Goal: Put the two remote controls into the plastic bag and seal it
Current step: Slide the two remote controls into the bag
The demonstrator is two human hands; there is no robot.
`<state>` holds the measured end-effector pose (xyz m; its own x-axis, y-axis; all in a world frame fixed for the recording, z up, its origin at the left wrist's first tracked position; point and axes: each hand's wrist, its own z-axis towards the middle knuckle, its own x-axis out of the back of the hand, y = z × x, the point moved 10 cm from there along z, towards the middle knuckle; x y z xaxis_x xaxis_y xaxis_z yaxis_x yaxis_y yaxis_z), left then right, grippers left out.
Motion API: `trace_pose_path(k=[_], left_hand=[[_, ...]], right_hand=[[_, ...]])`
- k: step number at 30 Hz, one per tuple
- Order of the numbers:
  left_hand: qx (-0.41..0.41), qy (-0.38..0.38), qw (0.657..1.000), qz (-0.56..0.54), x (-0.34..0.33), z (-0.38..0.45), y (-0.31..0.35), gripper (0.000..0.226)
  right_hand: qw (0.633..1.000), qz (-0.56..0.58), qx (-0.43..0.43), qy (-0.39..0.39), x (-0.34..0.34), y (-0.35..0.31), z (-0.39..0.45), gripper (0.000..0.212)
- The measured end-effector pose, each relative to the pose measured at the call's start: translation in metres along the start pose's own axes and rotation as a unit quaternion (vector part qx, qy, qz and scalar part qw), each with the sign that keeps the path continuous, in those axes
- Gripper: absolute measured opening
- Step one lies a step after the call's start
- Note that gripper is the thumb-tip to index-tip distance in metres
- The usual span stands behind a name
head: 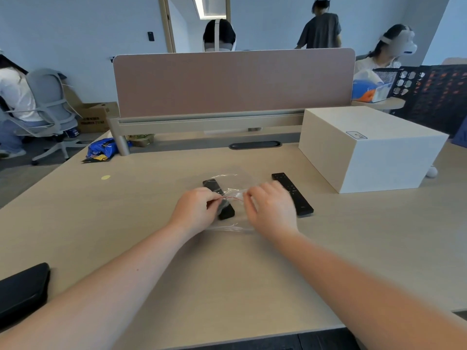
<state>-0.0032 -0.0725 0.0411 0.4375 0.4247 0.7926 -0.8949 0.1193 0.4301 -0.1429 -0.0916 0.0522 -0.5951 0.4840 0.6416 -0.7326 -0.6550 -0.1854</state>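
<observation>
bag [228,184]: flat on the desk [141,223], we pinch its red seal strip
left hand [195,210]: pinched on strip
right hand [271,208]: likewise, probably; blurred
first remote [219,202]: under or inside bag, can't tell
second remote [293,193]: just right of bag

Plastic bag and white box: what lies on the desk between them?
In the head view, the second remote control lies on bare desk between the plastic bag and the white box, outside the bag.
</observation>
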Motion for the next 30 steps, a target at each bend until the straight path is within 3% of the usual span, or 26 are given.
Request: trace_pose_path(k=[2,3,5,7,11,15,22,30], left_hand=[[0.011,0.0,1.0,0.004,0.0,0.0,-0.002,0.018],[0.016,0.003,1.0,0.002,0.0,0.0,-0.002,0.018],[0.023,0.005,1.0,-0.001,0.002,-0.001,0.0,0.018],[0.028,-0.002,1.0,-0.003,0.003,-0.001,0.004,0.019],[0.039,-0.01,0.999,0.015,0.003,-0.001,0.008,0.023],[0.06,-0.022,0.997,0.039,0.0,0.0,0.009,0.033],[0.103,-0.021,0.992,0.063,0.005,0.009,0.013,0.04],[0.16,-0.018,0.984,0.069,0.019,0.007,0.007,0.024]], right_hand=[[0.995,-0.025,-0.097,-0.025,0.005,0.038,0.0,0.025],[0.982,-0.049,-0.165,-0.077,0.0,0.06,-0.004,0.026],[0.941,-0.08,-0.275,-0.179,-0.013,0.095,-0.021,0.036],[0.912,-0.101,-0.324,-0.232,-0.019,0.113,-0.035,0.035],[0.912,-0.089,-0.33,-0.226,-0.018,0.126,-0.034,0.021],[0.92,0.031,-0.357,-0.161,0.001,0.119,-0.03,0.023],[0.931,0.207,-0.279,-0.11,0.056,0.063,-0.008,0.031],[0.925,0.23,-0.245,-0.175,0.078,0.035,-0.019,0.021]])
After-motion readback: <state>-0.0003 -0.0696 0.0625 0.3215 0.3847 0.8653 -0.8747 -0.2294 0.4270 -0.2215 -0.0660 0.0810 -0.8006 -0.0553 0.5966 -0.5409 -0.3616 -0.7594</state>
